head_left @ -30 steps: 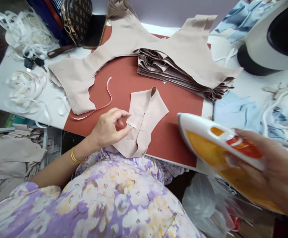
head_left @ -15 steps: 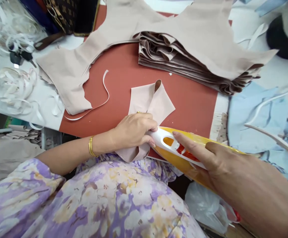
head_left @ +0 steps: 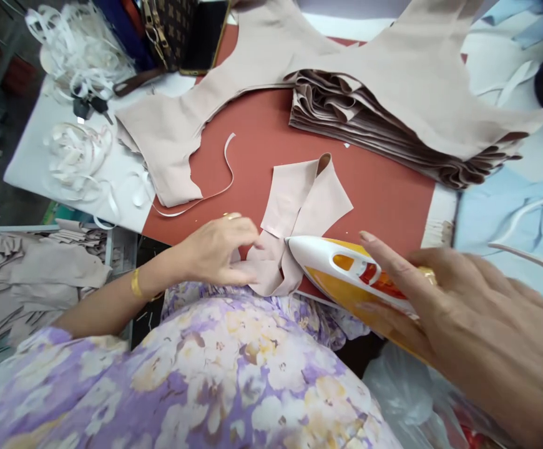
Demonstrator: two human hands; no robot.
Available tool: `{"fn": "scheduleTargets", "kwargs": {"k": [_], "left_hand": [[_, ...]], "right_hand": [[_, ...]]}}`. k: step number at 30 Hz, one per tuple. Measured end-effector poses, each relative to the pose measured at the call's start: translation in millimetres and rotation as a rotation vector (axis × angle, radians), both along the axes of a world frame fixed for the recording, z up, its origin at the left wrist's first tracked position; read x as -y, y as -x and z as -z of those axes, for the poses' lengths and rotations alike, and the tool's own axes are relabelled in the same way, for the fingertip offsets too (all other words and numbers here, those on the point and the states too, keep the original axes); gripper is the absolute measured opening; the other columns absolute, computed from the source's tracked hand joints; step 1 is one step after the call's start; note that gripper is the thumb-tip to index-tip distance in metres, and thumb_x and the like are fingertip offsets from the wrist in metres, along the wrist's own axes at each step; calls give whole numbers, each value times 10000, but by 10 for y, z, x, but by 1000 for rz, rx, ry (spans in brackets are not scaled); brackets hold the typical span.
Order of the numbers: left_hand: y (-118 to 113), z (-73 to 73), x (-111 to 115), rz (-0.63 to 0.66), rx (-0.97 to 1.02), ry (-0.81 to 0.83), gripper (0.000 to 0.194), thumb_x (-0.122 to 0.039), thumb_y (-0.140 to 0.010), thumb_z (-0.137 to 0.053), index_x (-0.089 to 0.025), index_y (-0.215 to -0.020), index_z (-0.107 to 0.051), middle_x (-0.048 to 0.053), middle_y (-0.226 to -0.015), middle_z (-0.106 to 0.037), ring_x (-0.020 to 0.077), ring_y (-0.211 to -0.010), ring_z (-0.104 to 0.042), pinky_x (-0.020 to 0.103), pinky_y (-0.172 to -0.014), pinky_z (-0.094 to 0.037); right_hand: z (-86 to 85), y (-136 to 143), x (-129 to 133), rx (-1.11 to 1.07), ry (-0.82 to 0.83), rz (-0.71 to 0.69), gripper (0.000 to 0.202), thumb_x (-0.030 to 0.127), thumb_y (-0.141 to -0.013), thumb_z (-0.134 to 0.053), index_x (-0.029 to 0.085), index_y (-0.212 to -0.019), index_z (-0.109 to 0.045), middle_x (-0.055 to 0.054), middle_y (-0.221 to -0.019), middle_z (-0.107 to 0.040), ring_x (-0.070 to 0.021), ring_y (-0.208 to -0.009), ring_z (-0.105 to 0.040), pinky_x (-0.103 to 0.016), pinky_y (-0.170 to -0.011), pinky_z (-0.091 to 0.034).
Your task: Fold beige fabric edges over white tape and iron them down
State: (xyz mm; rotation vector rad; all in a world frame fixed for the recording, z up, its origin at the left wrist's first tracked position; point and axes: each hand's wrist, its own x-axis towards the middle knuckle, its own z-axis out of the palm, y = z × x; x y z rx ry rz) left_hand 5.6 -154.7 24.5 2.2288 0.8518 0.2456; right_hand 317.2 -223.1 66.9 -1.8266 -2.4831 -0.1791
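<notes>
Left hand (head_left: 210,252) has slipped leftward, fingers apart, baring the beige piece (head_left: 285,193)'s middle. Right hand (head_left: 463,312) grips the iron (head_left: 316,251) at the piece's right.

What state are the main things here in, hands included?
Left hand: open, fingers slightly curled
Right hand: closed on the iron
Iron: held, tip at the small beige piece; heat unclear
Small beige piece: folded
Large beige pieces: stacked
White ribbons: tangled
Phone: screen dark
</notes>
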Motion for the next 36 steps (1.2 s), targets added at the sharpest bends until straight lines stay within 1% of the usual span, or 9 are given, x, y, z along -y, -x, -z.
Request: {"fn": "scheduleTargets", "kwargs": {"k": [2, 5, 10, 14, 18, 24, 28, 31, 36], "left_hand": [[202, 55, 167, -46, -112, -51, 270, -331, -768, -728, -148, -959, -676, 89, -989, -674, 214, -887, -602, 331, -807, -455], [279, 151, 333, -90, -150, -85, 84, -149, -828, -575, -158, -840, -658, 59, -916, -682, 180, -846, -602, 304, -792, -448], [153, 119, 363, -163, 4, -62, 89, -175, -826, -561, -158, -741, -585, 14, -702, -645, 132, -657, -561, 263, -667, -439], [178, 91, 333, -130, -13, -56, 62, -165, -826, -570, -157, -821, -632, 4, -742, -684, 126, -668, -590, 263, -678, -435], [335, 122, 235, -93, -95, -86, 117, -154, -844, -568, -147, -820, -683, 29, -754, -698, 155, -723, -619, 290, -703, -436], [486, 109, 0, -361, 144, 211, 167, -295, -851, -668, -150, -836, -750, 55, -802, -740, 142, -724, -649, 261, -689, -484], [207, 212, -25, -716, 507, 484, 266, -393, -766, -765, -135, -826, -738, 48, -778, -730, 126, -704, -637, 237, -679, -504], [-96, 295, 17, -830, 697, 678, 324, -436, -749, -761, -132, -841, -698, 34, -779, -704, 111, -682, -615, 237, -662, -504], [-361, 358, 37, -796, 474, 681, 280, -382, -745, -729, -119, -824, -675, 25, -727, -669, 95, -618, -554, 214, -577, -445]], "right_hand": [[-59, 247, 32, 21, -96, -301, 635, 526, -902, -562, 208, -1448, -492, -182, -1035, -667, -292, -901, -601, -427, -681, -458], [-5, 773, 68, -182, -102, -487, 537, 320, -866, -663, 36, -1307, -547, -187, -1016, -658, -299, -954, -591, -445, -811, -506], [321, 1367, 0, -325, 159, -379, 344, 199, -892, -560, 64, -1208, -592, -88, -887, -667, -192, -779, -622, -286, -572, -460], [401, 1259, 12, -320, 229, -329, 139, 128, -903, -529, 163, -898, -663, -18, -745, -632, -151, -651, -591, -277, -534, -399], [349, 1029, 130, -448, 217, -231, 182, 178, -936, -513, 151, -955, -692, -37, -808, -665, -139, -701, -634, -252, -607, -473], [328, 887, 243, -568, 273, -147, 202, 196, -944, -521, 140, -965, -714, -63, -885, -666, -131, -724, -654, -251, -682, -558], [370, 916, 237, -663, 471, -146, 218, 187, -949, -501, 163, -954, -717, -64, -915, -654, -122, -730, -644, -251, -687, -574], [406, 984, 207, -729, 559, -206, 209, 169, -944, -500, 167, -962, -708, -70, -953, -654, -134, -792, -655, -282, -761, -589], [359, 1008, 195, -629, 424, -261, 207, 194, -931, -549, 131, -1089, -668, -100, -997, -659, -178, -839, -672, -340, -764, -612]]}}
